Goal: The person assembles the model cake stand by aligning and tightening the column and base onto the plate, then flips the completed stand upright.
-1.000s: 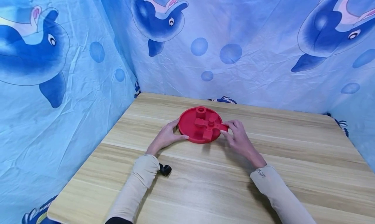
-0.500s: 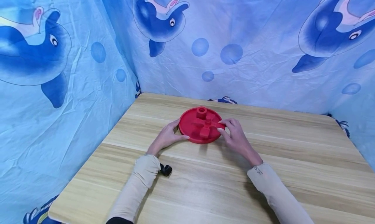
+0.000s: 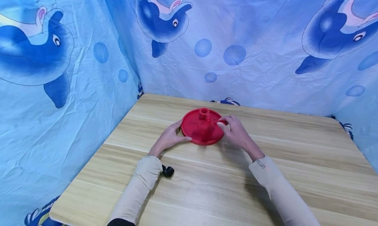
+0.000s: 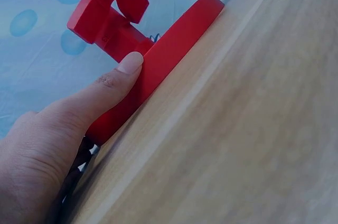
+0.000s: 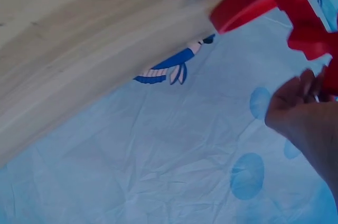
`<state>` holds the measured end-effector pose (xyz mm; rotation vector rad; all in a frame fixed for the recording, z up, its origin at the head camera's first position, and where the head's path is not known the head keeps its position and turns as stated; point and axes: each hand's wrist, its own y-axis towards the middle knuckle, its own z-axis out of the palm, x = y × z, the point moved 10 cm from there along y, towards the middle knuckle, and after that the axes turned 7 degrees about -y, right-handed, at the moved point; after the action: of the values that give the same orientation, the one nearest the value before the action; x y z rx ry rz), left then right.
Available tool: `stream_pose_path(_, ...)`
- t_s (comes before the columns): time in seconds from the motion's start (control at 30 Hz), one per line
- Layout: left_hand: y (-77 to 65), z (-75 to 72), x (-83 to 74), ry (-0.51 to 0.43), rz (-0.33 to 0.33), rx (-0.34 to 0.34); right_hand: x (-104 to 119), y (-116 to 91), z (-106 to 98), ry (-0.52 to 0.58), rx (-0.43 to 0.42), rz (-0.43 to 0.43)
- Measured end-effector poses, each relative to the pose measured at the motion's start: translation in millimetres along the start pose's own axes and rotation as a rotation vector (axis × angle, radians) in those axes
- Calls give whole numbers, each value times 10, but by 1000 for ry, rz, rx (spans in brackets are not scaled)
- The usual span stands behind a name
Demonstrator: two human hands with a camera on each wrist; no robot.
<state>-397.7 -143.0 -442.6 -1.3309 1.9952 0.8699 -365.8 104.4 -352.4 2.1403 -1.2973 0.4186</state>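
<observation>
A red round tray point(image 3: 192, 131) with a low rim lies on the wooden table, and a hollow post point(image 3: 204, 113) rises from its back part. My left hand point(image 3: 169, 138) grips the tray's left side, the thumb against the front rim. Over the tray, my right hand point(image 3: 237, 131) pinches one arm of a red piece point(image 4: 109, 5) with several blunt arms. In the head view this piece blends into the tray's red. The left wrist view has it above the rim; whether it touches the post cannot be told. The right wrist view cuts it off at the edge.
The light wood table point(image 3: 189, 193) extends around the tray on all sides. A blue dolphin-print curtain point(image 3: 251, 85) hangs behind and along the sides. A small black device point(image 3: 168, 172) sits at the left wrist.
My right hand has shifted slightly left and back with the armed piece, whose arms stood out more clearly before. The left hand keeps its grip on the tray.
</observation>
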Motion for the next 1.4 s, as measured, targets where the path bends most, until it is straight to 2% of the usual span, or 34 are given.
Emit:
stream_pose_path(0.27,2,7,1,-2,-5,1,2,136,6,11,72,54)
stream_pose_path(0.4,3,8,6,-5,-8,3,-27,205,21,59,112,90)
stream_pose_path(0.57,6,5,-11,-16,-4,2,-92,226,51,210,225,230)
stream_pose_path(0.7,5,5,-22,-30,1,4,-122,239,75,350,269,336)
stream_pose_path(0.8,3,12,-8,-27,-6,6,-142,259,96,464,261,405)
stream_pose_path(0.9,-3,20,6,-16,-15,10,-158,276,112,533,240,460)
stream_pose_path(1.1,-22,23,16,27,-15,10,-218,315,159,573,181,542)
stream_pose_path(1.4,-10,14,-8,-19,7,2,-311,363,226,632,110,605)
